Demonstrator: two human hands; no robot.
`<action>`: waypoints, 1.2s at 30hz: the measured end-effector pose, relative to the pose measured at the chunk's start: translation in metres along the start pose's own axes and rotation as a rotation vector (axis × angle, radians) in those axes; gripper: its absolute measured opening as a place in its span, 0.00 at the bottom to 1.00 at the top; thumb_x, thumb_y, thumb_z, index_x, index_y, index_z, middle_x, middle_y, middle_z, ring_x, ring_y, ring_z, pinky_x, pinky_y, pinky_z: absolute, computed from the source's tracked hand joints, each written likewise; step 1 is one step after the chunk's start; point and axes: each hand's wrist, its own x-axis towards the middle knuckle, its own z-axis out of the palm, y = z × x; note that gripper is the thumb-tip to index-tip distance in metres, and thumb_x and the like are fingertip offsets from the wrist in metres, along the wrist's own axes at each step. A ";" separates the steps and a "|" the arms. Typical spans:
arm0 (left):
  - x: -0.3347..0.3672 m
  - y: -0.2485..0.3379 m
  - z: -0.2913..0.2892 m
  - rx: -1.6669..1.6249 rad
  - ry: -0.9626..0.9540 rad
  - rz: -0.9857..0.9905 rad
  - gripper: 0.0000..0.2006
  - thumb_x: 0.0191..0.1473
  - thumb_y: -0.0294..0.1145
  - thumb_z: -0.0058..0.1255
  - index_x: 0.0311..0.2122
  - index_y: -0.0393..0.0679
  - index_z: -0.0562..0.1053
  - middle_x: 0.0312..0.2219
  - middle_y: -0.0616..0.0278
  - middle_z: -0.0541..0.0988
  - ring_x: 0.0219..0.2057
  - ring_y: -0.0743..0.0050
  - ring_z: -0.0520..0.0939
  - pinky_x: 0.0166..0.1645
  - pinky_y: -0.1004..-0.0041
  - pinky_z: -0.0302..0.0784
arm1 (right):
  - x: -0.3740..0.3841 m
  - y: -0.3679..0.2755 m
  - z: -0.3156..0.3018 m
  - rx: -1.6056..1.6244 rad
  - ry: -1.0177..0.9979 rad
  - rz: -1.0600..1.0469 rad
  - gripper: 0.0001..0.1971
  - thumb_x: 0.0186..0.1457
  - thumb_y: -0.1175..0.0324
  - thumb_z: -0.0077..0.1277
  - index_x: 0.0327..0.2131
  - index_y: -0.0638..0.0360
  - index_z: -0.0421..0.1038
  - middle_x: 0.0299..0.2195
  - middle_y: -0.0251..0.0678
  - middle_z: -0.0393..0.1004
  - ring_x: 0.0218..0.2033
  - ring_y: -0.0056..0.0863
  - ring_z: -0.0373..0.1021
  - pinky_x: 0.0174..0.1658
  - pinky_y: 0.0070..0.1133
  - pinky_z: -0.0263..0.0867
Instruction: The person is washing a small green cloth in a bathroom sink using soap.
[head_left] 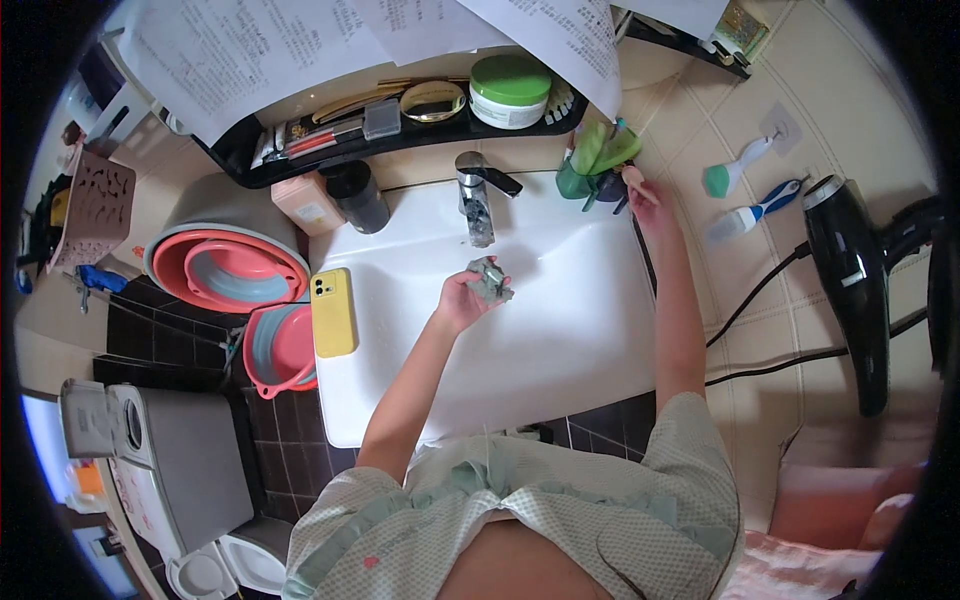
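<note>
My left hand [461,302] is closed round a crumpled grey-green cloth-like wad [489,280] over the white sink [480,350], just below the faucet [475,200]. My right hand [652,208] reaches to the sink's far right corner, its fingers pinched together around something small and pinkish that I cannot make out. Close by its fingertips stand a green cup [573,182] and a dark purple cup [609,190]. Green leaf-shaped pieces [606,148] rise above the cups.
A yellow phone [334,312] lies on the sink's left rim. A dark bottle [357,198] and a pink box [305,205] stand at the back left. Overhead runs a black shelf [350,146] with a green-lidded jar [510,92]. A black hair dryer [846,290] hangs at right, with cords.
</note>
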 end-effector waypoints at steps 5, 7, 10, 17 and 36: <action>-0.002 -0.005 -0.017 -0.023 0.015 0.029 0.19 0.38 0.29 0.40 0.42 0.46 0.62 0.33 0.59 0.70 0.40 0.59 0.71 0.43 0.62 0.66 | 0.011 -0.012 0.036 0.221 -0.062 0.074 0.17 0.52 0.68 0.31 0.36 0.76 0.61 0.35 0.50 0.67 0.33 0.35 0.68 0.38 0.21 0.67; 0.000 -0.007 -0.019 -0.032 0.018 0.031 0.19 0.38 0.29 0.40 0.42 0.46 0.62 0.33 0.59 0.70 0.41 0.59 0.70 0.42 0.62 0.66 | 0.017 -0.012 0.050 -0.023 -0.087 -0.057 0.19 0.52 0.66 0.31 0.38 0.78 0.58 0.35 0.51 0.66 0.34 0.36 0.68 0.37 0.22 0.68; 0.002 -0.011 -0.017 -0.056 0.011 0.025 0.19 0.39 0.29 0.40 0.42 0.46 0.61 0.34 0.58 0.71 0.41 0.59 0.71 0.43 0.62 0.66 | 0.022 -0.017 0.054 0.171 0.240 0.123 0.20 0.52 0.63 0.33 0.41 0.75 0.55 0.35 0.50 0.66 0.34 0.37 0.68 0.37 0.22 0.68; 0.003 -0.025 -0.011 -0.081 -0.001 0.064 0.18 0.43 0.28 0.40 0.43 0.45 0.62 0.38 0.58 0.70 0.43 0.61 0.68 0.47 0.64 0.64 | 0.003 0.029 0.047 -0.124 0.370 -0.094 0.16 0.49 0.66 0.38 0.38 0.68 0.58 0.30 0.44 0.67 0.28 0.30 0.67 0.30 0.16 0.66; -0.055 -0.027 -0.031 0.336 0.211 0.210 0.17 0.50 0.23 0.34 0.47 0.44 0.59 0.38 0.61 0.68 0.38 0.71 0.72 0.41 0.74 0.72 | -0.180 0.254 0.092 -0.653 0.073 0.268 0.15 0.51 0.63 0.42 0.39 0.62 0.63 0.35 0.33 0.66 0.36 0.20 0.64 0.37 0.17 0.62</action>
